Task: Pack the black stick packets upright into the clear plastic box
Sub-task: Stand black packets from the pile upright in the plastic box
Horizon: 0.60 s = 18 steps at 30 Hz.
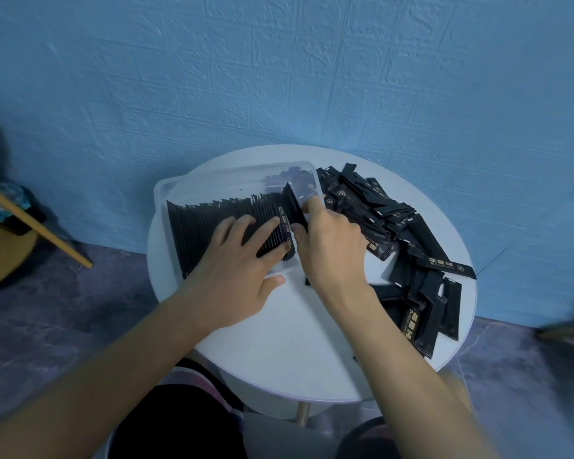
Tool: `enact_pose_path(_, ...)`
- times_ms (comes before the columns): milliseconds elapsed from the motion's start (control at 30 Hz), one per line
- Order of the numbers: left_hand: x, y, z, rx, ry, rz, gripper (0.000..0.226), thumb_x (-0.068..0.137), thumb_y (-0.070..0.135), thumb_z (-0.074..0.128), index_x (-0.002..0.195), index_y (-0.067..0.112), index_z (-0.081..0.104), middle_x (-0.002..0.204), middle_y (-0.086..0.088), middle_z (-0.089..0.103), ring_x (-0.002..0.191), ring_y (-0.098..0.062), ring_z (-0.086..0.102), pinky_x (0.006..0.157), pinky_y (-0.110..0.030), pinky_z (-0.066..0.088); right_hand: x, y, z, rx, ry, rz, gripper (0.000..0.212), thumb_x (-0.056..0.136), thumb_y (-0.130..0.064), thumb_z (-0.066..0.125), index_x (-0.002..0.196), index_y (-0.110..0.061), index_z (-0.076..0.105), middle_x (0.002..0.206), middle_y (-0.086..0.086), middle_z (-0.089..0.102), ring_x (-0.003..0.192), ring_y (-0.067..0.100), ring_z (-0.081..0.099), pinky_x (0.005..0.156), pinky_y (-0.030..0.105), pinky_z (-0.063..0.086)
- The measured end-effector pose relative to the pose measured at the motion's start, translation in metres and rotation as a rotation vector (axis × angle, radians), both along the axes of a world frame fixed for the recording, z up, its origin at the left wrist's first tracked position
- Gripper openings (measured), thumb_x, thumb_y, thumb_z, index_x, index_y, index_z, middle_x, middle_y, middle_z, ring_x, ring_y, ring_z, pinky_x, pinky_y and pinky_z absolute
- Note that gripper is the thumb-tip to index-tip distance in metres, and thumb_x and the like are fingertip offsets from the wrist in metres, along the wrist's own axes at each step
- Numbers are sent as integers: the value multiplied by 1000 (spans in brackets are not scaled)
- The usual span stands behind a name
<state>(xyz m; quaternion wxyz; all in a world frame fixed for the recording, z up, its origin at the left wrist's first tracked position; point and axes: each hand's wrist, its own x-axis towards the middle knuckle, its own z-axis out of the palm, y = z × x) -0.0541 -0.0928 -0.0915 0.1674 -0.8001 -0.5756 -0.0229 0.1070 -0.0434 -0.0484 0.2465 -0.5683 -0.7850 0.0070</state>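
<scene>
left hand flat on the packet row, right hand tight around one stick packet

One clear plastic box. One round white bench. Two hands: left hand, right hand.

Row of black stick packets standing in the box: several dozen, edges packed too tight for an exact count.

Loose packets heaped on the bench: dozens more, overlapping, not countable.

Held packet pinched in the right hand's fingers: one or a few, cannot tell edge-on.

One wooden rod at left.
</scene>
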Motion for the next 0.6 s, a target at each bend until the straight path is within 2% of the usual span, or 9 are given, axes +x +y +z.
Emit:
enact_pose_path(233, 1, -1, -2, 2, 4, -1, 60, 96, 54, 34, 144, 26, 56, 160, -10, 37, 135, -41, 39, 117, -58, 22, -10, 7, -1, -94, -44, 16, 28, 99, -32, 57, 115, -12, 47, 100, 13, 68, 90, 41, 64, 64, 37, 36)
enact_pose_path(433, 0, -2, -1, 5, 0, -10, 59, 96, 53, 35, 144, 27, 55, 160, -10, 37, 134, -41, 39, 117, -59, 23, -5, 10, -2, -146, 5, 18, 19, 100, -30, 52, 110, -14, 57, 99, 13, 69, 91, 42, 61, 68, 38, 36)
enact_pose_path(600, 1, -2, 0, 10, 21, -10, 59, 96, 53, 34, 143, 26, 56, 159, -10, 38, 133, -41, 41, 116, -59, 23, -5, 9, -1, -170, -8, -13, 23, 100, -25, 52, 118, -14, 60, 103, 16, 68, 94, 43, 59, 69, 38, 36)
